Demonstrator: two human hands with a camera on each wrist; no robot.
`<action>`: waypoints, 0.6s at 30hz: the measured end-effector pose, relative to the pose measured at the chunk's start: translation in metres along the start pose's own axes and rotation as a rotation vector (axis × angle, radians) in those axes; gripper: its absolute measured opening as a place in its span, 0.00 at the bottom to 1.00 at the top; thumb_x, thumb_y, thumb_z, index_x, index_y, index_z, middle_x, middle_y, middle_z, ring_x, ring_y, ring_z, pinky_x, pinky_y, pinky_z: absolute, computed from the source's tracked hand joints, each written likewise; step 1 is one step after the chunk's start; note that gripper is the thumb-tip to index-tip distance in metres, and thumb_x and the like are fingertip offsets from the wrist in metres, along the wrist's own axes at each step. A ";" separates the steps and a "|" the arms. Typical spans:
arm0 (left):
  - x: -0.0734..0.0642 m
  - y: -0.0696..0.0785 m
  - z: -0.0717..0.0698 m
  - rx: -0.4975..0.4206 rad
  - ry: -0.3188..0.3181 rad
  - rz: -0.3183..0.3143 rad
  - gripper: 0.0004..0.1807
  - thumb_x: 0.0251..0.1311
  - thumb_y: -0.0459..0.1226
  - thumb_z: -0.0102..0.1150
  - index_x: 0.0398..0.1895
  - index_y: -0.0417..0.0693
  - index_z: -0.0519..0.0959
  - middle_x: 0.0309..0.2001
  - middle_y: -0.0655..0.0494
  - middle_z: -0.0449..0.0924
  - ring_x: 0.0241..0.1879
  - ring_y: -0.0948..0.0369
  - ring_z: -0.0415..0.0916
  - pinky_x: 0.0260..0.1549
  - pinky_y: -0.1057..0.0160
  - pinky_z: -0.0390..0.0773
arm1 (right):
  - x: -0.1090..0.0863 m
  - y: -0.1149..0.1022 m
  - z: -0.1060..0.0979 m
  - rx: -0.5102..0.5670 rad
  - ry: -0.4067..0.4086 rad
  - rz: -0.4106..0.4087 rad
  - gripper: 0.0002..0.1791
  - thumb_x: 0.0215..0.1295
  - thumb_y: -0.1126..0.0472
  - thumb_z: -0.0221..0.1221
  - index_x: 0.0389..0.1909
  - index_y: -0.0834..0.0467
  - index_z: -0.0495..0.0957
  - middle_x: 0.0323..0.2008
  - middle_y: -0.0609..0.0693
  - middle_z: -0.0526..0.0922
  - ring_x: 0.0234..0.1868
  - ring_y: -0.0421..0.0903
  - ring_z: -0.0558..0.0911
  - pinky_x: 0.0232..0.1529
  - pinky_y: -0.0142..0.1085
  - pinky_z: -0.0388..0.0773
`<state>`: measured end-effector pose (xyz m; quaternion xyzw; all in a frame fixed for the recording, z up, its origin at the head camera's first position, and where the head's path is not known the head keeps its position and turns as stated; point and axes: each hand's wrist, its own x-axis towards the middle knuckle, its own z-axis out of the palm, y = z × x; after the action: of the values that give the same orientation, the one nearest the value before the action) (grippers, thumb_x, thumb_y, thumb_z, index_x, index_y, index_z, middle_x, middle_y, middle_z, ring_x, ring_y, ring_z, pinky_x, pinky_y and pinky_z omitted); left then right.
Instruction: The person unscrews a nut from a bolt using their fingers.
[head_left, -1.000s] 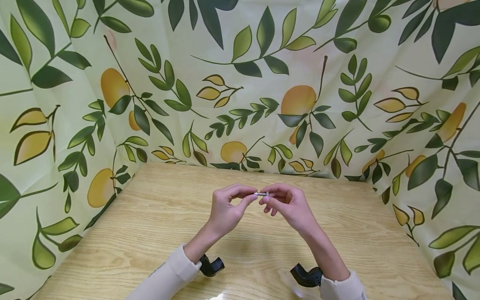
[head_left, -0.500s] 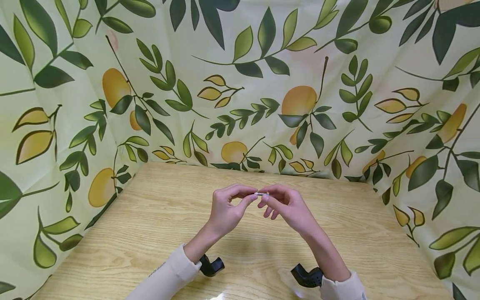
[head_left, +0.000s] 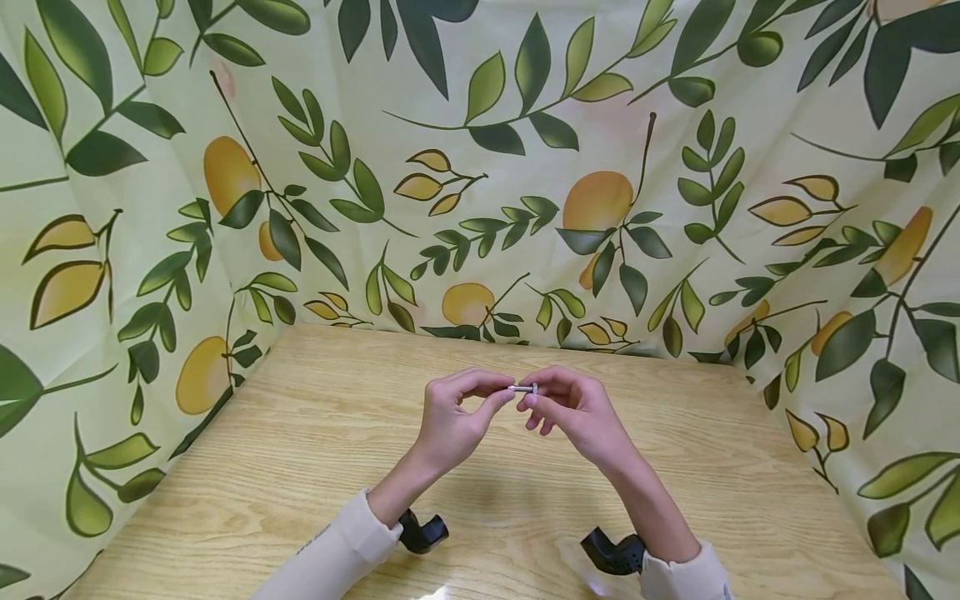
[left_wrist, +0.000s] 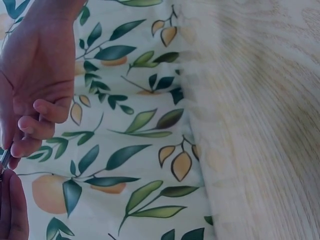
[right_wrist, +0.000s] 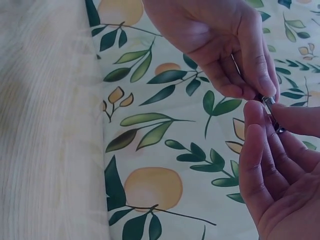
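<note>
A small silver bolt (head_left: pixel 522 388) is held level above the table between both hands, its wider end toward the right. My left hand (head_left: pixel 453 421) pinches the narrow end between thumb and forefinger. At the wider end, the thumb and fingers of my right hand (head_left: pixel 581 412) close round the bolt, the other fingers loosely curled below. The right wrist view shows the threaded shank (right_wrist: pixel 270 104) and, near the right thumb, the wider end (right_wrist: pixel 279 129). In the left wrist view the bolt (left_wrist: pixel 6 159) is mostly cut off by the frame's edge.
A light wood-grain table (head_left: pixel 337 467) spreads beneath the hands. Cloth printed with leaves and fruit (head_left: pixel 480 183) hangs at the back and both sides. Each wrist carries a black mount, one on the left (head_left: pixel 423 532) and one on the right (head_left: pixel 613 552).
Half a second ago my right thumb and fingers lay further over the bolt's wider end; now they have shifted and that end shows again. The left hand stays in place.
</note>
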<state>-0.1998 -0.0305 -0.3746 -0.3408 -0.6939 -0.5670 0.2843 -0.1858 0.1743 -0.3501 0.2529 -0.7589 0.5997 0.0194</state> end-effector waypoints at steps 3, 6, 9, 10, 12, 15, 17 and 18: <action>0.000 0.001 0.000 0.005 -0.003 -0.003 0.06 0.60 0.30 0.72 0.40 0.42 0.89 0.37 0.51 0.91 0.35 0.61 0.89 0.38 0.64 0.88 | 0.000 0.000 0.000 0.006 0.001 -0.008 0.13 0.71 0.70 0.61 0.53 0.69 0.79 0.37 0.56 0.89 0.29 0.43 0.88 0.29 0.38 0.87; 0.000 0.002 0.000 0.006 -0.004 -0.001 0.06 0.60 0.30 0.72 0.40 0.41 0.89 0.37 0.50 0.91 0.35 0.60 0.89 0.38 0.64 0.88 | 0.000 -0.001 -0.001 0.006 0.002 0.008 0.15 0.70 0.69 0.63 0.56 0.67 0.79 0.40 0.62 0.89 0.29 0.46 0.89 0.29 0.38 0.87; 0.000 0.002 0.001 0.004 -0.003 0.002 0.06 0.60 0.29 0.72 0.40 0.41 0.89 0.37 0.50 0.91 0.35 0.60 0.89 0.39 0.64 0.88 | 0.000 -0.004 0.000 -0.014 0.001 0.061 0.15 0.73 0.64 0.62 0.56 0.65 0.80 0.41 0.66 0.88 0.30 0.47 0.89 0.30 0.38 0.88; 0.000 0.002 0.001 0.004 -0.001 0.003 0.05 0.60 0.29 0.72 0.40 0.40 0.89 0.37 0.50 0.91 0.35 0.60 0.89 0.38 0.64 0.88 | 0.001 -0.004 0.000 -0.024 -0.003 0.079 0.15 0.75 0.62 0.61 0.56 0.66 0.80 0.40 0.65 0.88 0.29 0.48 0.89 0.31 0.39 0.88; 0.001 0.002 0.001 0.006 0.001 0.004 0.06 0.60 0.29 0.72 0.39 0.39 0.88 0.37 0.50 0.91 0.35 0.60 0.89 0.39 0.64 0.88 | 0.001 -0.005 0.000 -0.037 -0.010 0.110 0.15 0.77 0.59 0.58 0.53 0.67 0.80 0.39 0.64 0.88 0.29 0.45 0.88 0.32 0.39 0.88; 0.001 0.003 0.002 0.009 0.003 0.004 0.06 0.59 0.29 0.72 0.39 0.38 0.88 0.37 0.50 0.91 0.35 0.59 0.89 0.38 0.64 0.88 | 0.002 -0.006 -0.001 -0.033 -0.015 0.117 0.16 0.78 0.58 0.56 0.50 0.70 0.80 0.37 0.64 0.87 0.29 0.44 0.88 0.32 0.38 0.88; 0.001 0.004 0.002 0.011 0.003 0.003 0.06 0.60 0.29 0.72 0.39 0.38 0.88 0.37 0.50 0.91 0.35 0.59 0.89 0.39 0.65 0.88 | 0.002 -0.006 -0.001 -0.025 -0.008 0.103 0.15 0.78 0.60 0.57 0.49 0.71 0.80 0.37 0.65 0.87 0.29 0.43 0.88 0.32 0.37 0.88; 0.001 0.004 0.002 0.011 0.003 0.004 0.06 0.60 0.29 0.72 0.39 0.38 0.88 0.37 0.50 0.91 0.35 0.59 0.89 0.39 0.65 0.88 | 0.002 -0.006 -0.001 -0.020 -0.003 0.091 0.15 0.77 0.62 0.57 0.50 0.72 0.80 0.37 0.64 0.87 0.29 0.43 0.88 0.32 0.37 0.88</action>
<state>-0.1974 -0.0282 -0.3715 -0.3396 -0.6959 -0.5633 0.2884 -0.1852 0.1734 -0.3437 0.2189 -0.7757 0.5919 -0.0064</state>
